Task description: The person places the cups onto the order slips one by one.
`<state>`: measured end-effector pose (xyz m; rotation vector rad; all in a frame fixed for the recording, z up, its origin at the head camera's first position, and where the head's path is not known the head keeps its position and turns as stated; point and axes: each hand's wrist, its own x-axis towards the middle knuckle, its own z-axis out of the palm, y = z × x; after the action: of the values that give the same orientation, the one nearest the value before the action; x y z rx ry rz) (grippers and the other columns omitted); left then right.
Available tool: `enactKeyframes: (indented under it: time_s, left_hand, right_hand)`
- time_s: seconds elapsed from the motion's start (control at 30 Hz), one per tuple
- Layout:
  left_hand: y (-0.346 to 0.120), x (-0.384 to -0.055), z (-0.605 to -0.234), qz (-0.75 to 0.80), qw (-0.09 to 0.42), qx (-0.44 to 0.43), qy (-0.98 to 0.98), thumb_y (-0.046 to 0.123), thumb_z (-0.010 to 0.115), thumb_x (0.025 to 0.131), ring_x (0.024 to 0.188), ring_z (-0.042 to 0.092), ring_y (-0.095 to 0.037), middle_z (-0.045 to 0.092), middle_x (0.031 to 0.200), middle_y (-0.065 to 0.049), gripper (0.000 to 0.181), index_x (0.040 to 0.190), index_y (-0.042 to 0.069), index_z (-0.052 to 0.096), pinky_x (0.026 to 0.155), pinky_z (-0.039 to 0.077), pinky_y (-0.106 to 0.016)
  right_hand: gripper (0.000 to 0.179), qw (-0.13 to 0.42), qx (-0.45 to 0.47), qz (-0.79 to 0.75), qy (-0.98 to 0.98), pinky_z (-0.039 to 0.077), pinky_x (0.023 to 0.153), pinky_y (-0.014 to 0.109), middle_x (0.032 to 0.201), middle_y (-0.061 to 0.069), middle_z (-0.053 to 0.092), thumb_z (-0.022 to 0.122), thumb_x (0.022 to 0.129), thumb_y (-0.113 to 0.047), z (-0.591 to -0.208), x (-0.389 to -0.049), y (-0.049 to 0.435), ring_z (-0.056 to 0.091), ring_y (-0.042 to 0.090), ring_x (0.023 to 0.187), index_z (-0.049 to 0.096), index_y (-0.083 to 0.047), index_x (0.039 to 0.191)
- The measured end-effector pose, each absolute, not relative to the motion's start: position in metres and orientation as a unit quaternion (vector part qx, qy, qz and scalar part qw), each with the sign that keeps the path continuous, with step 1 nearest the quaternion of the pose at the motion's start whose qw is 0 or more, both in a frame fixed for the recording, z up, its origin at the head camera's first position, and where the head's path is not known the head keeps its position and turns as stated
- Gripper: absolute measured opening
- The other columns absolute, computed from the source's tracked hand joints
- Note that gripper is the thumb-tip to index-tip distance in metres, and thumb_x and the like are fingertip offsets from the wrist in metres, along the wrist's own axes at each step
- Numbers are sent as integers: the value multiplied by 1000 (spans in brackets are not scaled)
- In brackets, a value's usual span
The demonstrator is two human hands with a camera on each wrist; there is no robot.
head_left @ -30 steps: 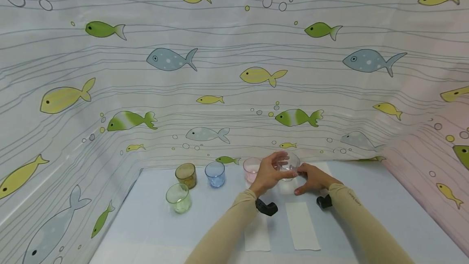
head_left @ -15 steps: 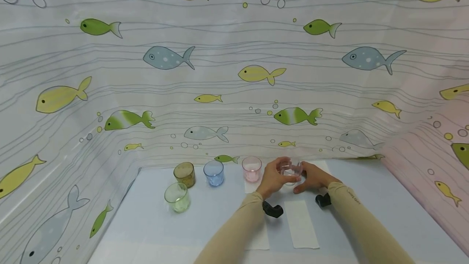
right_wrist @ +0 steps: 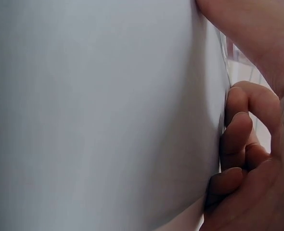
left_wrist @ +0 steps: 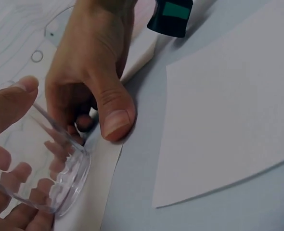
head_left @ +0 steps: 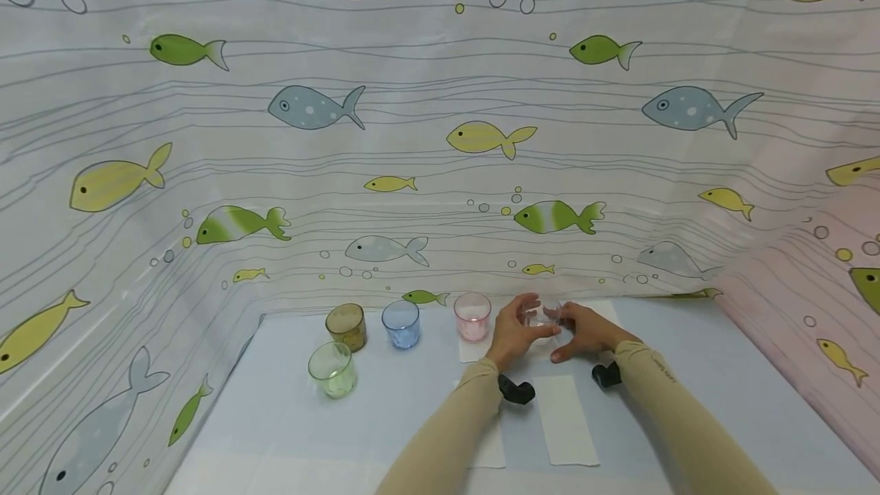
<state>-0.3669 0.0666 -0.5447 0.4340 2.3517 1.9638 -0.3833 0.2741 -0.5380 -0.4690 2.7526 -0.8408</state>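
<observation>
My left hand point(head_left: 514, 333) grips a clear glass point(head_left: 542, 313), its thumb on the near side and fingers curled round the far side. In the left wrist view the glass point(left_wrist: 67, 190) is tilted, its base low over a white paper strip point(left_wrist: 95, 192). Beside it is my right hand point(head_left: 586, 331), its loosely bent fingers close by the glass and its thumb stretched apart from it. The right wrist view has the bent fingers point(right_wrist: 238, 130) along the pale surface; most of the glass is hidden there.
A pink glass point(head_left: 472, 319) stands on a white strip to the left. Further left are blue point(head_left: 402, 325), brown point(head_left: 347, 328) and green point(head_left: 333, 371) glasses. Another white strip point(head_left: 567, 420) lies in front of the hands. A fish-patterned curtain point(head_left: 440, 98) encloses the table.
The clear glass, held higher and upright a second ago, has come down between the hands. My left hand has moved slightly right and down, uncovering the pink glass. The right hand has barely moved.
</observation>
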Motion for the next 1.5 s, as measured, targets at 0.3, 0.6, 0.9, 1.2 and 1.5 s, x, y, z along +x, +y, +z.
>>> enactKeyframes:
  time_s: [0.3,0.6,0.9,1.2,1.5]
  left_hand:
    - [67,-372,-553,599,3,143,788,26,94,82,123,65,-20,71,139,-7,76,148,13,59,107,54,-37]
    - [63,-374,-554,592,-10,146,793,27,95,81,112,66,-14,73,134,-7,75,147,13,61,97,55,-28]
    - [62,-372,-552,594,-14,155,789,23,95,81,112,66,-14,73,133,-9,75,146,10,61,94,53,-26]
    - [61,-367,-548,597,-2,147,789,22,95,81,114,67,-20,73,133,-7,73,145,12,61,95,55,-27]
    - [58,-368,-547,589,0,152,794,21,94,82,112,66,-21,72,135,-11,72,145,11,61,94,52,-26]
  right_hand:
    - [102,117,-157,-289,937,43,117,62,120,8,60,102,67,-41,-536,-382,273,57,31,117,57,-1,150]
    - [85,113,-165,-284,938,50,105,55,113,6,59,103,65,-41,-537,-386,273,55,26,106,68,0,132]
    - [86,108,-172,-282,938,49,103,54,113,6,59,103,66,-41,-536,-383,274,55,26,107,67,0,132]
    - [87,109,-186,-307,927,48,108,56,122,10,61,94,79,-42,-537,-380,278,57,29,114,58,-2,147]
    - [55,105,-182,-317,925,43,114,58,119,8,58,93,80,-39,-540,-382,273,53,28,116,72,-10,122]
